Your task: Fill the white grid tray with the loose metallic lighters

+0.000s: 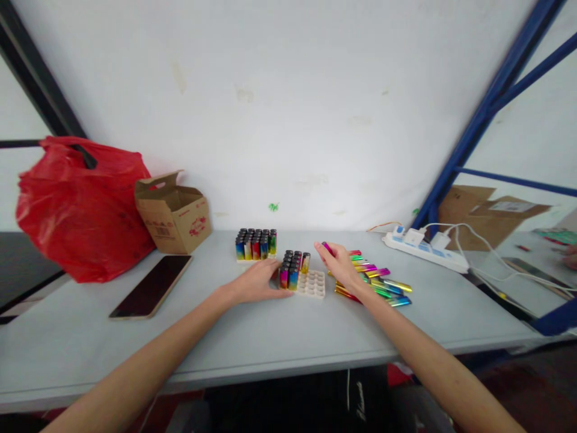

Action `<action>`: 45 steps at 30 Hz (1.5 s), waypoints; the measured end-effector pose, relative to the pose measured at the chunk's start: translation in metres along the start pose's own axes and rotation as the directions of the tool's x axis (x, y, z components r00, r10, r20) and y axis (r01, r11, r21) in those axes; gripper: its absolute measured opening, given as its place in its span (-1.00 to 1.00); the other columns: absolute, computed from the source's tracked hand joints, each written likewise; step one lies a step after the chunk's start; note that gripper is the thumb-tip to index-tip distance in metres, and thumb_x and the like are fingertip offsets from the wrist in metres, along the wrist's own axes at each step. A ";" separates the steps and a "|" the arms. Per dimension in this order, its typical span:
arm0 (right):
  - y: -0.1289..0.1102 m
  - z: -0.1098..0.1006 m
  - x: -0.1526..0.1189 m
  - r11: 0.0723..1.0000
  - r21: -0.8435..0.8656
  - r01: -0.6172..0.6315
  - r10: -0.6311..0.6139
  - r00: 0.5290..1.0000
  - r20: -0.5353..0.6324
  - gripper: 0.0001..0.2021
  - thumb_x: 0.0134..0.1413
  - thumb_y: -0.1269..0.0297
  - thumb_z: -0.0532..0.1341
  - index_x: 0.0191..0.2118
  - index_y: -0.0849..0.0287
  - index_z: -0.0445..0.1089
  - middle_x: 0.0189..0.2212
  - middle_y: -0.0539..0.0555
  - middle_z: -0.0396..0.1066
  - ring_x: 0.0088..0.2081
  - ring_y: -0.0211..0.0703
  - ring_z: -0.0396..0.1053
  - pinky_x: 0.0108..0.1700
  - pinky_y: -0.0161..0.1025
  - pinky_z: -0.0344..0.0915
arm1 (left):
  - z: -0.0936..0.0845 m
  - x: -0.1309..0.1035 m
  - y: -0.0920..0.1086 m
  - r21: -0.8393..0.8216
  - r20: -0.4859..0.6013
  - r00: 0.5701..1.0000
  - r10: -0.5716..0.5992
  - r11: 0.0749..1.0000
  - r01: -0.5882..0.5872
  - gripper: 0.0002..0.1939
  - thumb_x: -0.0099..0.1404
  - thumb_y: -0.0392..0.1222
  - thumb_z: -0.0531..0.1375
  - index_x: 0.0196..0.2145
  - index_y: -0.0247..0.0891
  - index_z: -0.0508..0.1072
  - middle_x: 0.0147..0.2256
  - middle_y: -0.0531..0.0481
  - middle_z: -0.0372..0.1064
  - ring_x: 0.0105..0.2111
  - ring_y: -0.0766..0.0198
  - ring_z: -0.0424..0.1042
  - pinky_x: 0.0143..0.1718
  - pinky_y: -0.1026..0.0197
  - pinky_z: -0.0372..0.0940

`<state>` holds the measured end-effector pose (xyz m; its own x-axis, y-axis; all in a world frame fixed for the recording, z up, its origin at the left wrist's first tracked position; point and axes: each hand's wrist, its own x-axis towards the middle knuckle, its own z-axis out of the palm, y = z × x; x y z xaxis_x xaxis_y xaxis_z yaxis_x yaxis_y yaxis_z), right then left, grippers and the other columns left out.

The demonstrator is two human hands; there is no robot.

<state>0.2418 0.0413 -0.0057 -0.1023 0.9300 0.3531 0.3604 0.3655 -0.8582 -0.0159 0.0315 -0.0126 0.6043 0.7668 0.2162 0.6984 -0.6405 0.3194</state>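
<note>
Right hand [339, 263] out past the far-right corner of the white socketed tray [318, 290], finger and thumb pinching a purple cylinder [327, 247]! Left hand [256, 282] at the tray's left end, fingers spread around the black-topped cylinders [288, 276], thumb along the near side. Light bracing looks right there; squeezing could tip that packed group. For the purple one, a high grip, held upright and square over a bare socket, should spare its neighbours, the loose metallic cylinders [378, 273] lying to the right
</note>
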 end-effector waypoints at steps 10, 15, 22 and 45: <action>-0.001 -0.001 -0.009 0.980 -0.152 0.126 -0.128 0.992 -0.006 -0.61 0.35 -0.06 0.06 -0.43 0.09 0.17 -0.57 -0.10 0.19 -0.49 -0.23 0.18 -0.40 -0.27 0.08 | 0.001 0.000 0.000 0.021 0.005 1.000 0.009 1.000 -0.009 -0.41 0.21 0.40 0.25 -0.20 -0.24 0.41 -0.18 -0.15 0.49 -0.18 -0.05 0.51 -0.11 0.02 0.38; -0.016 -0.012 -0.016 0.929 -0.244 0.278 -0.227 0.950 0.215 -0.62 0.45 -0.04 0.01 -0.35 0.08 0.24 -0.45 -0.01 0.38 -0.40 -0.17 0.34 -0.27 -0.24 0.22 | 0.002 0.001 0.000 0.022 -0.003 1.000 -0.005 1.000 0.005 -0.40 0.19 0.38 0.27 -0.17 -0.25 0.44 -0.15 -0.17 0.50 -0.16 -0.08 0.52 -0.07 0.00 0.38; -0.013 -0.011 -0.015 0.829 -0.421 0.367 -0.264 0.922 0.284 -0.51 0.42 -0.13 0.05 -0.44 0.11 0.30 -0.50 0.00 0.42 -0.46 -0.19 0.30 -0.32 -0.25 0.17 | 0.001 0.000 0.001 0.000 0.003 1.000 -0.006 1.000 0.006 -0.40 0.18 0.32 0.31 -0.09 -0.26 0.44 -0.07 -0.18 0.51 -0.08 -0.08 0.53 0.02 0.02 0.38; 0.039 -0.097 0.021 0.641 -0.714 0.280 -0.101 0.954 0.284 -0.75 0.30 0.38 0.17 0.01 0.24 0.52 0.03 0.28 0.54 0.09 0.07 0.47 0.17 -0.04 0.31 | 0.000 0.000 0.001 0.022 -0.003 1.000 -0.021 1.000 0.021 -0.39 0.17 0.42 0.25 -0.19 -0.22 0.44 -0.16 -0.15 0.51 -0.16 -0.06 0.52 -0.07 0.01 0.39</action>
<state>0.3434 0.0710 0.0045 -0.3970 0.8611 0.3176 0.8647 0.4669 -0.1850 -0.0147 0.0309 -0.0121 0.5883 0.7802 0.2127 0.7193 -0.6250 0.3033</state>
